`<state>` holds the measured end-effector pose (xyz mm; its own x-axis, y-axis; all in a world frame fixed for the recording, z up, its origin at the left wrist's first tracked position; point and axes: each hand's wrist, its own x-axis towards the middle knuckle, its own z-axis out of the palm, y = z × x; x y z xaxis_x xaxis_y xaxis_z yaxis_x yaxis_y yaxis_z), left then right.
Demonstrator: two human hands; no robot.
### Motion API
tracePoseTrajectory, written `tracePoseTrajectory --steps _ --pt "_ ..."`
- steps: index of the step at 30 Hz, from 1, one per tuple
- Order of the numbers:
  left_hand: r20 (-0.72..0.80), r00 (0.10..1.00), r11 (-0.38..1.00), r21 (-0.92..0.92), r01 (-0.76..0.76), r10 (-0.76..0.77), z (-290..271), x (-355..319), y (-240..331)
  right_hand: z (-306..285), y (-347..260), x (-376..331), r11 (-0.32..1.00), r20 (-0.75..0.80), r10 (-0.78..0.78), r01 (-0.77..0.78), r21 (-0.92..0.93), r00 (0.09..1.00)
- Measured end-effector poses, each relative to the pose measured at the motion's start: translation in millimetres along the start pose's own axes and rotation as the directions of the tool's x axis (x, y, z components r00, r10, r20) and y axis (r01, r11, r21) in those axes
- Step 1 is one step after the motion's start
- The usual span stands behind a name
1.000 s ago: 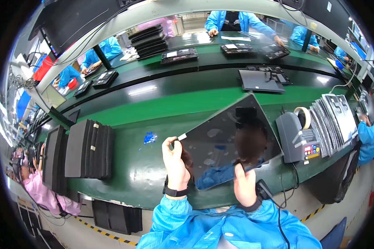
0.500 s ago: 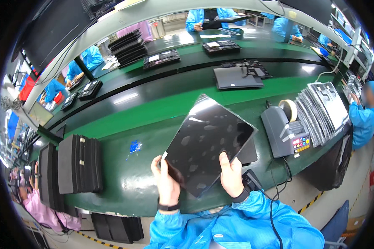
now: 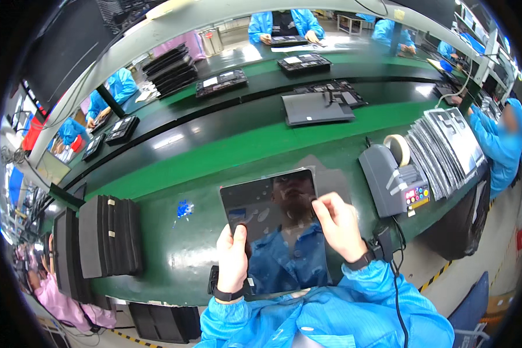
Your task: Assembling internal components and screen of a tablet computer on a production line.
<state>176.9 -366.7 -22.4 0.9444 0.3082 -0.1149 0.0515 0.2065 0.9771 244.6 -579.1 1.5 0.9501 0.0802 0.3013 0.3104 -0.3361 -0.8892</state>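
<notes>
A flat, glossy black screen panel (image 3: 272, 238), with a clear film edge along its top, is held tilted in front of my chest and mirrors my blue sleeves and upper body. My left hand (image 3: 232, 261) grips its left edge, thumb on the face; the other fingers are mostly hidden behind. At the upper right edge of the panel, my right hand (image 3: 341, 227) has thumb and forefinger pinched together; whether they hold the panel itself or only its film is too small to tell. Dark bands circle both wrists. A dark flat sheet (image 3: 334, 184) lies on the bench behind the panel.
To the right stand a grey tape dispenser (image 3: 383, 182), a tape roll (image 3: 397, 149) and a stack of film-wrapped panels (image 3: 441, 151). Black foam pads (image 3: 107, 238) stand at the left, near blue bits (image 3: 184, 209). Opened laptop parts (image 3: 319, 109) lie beyond; co-workers sit around.
The panel has turned from slanted to nearly upright and now reflects me. My right hand has shifted up to its upper right edge and pinches there. A far co-worker has lowered a laptop part.
</notes>
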Motion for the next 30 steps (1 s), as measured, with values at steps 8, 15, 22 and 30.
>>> tracePoseTrajectory --steps 8,15,22,30 --pt "-0.053 0.994 0.992 -0.08 -0.096 0.092 7 -10 -9 -2 12 12 0.99 0.067 -0.115 0.12 -0.079 0.991" --pt "-0.051 0.997 0.993 -0.112 0.047 -0.053 13 -10 -12 9 11 -9 0.553 0.502 0.161 -0.499 0.667 0.85" --pt "-0.13 0.99 0.982 -0.188 0.031 -0.056 11 -5 -8 -48 26 -45 0.907 -0.404 0.266 -0.084 0.413 0.875" --pt "-0.078 0.995 0.99 -0.13 0.058 -0.069 8 4 -22 -141 101 -61 0.767 -0.498 0.576 -0.219 0.603 0.649"
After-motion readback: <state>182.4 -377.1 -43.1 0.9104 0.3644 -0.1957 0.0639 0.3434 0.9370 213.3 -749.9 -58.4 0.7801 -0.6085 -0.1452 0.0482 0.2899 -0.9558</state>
